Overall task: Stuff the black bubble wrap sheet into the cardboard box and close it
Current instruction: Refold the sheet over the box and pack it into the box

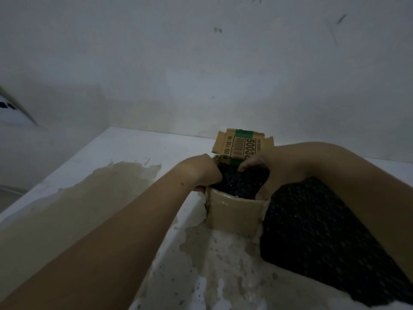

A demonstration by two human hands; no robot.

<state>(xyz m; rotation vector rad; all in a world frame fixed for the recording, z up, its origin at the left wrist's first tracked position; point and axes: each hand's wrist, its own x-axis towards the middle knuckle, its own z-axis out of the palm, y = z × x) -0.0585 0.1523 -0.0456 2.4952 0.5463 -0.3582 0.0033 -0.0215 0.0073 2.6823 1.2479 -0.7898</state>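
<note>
Right fingers are curling down, pressing wrap into the box; the left hand is closed on the nine o'clock rim. Most wrap is trailing toward four o'clock, so feeding it in gradually should work best.
</note>
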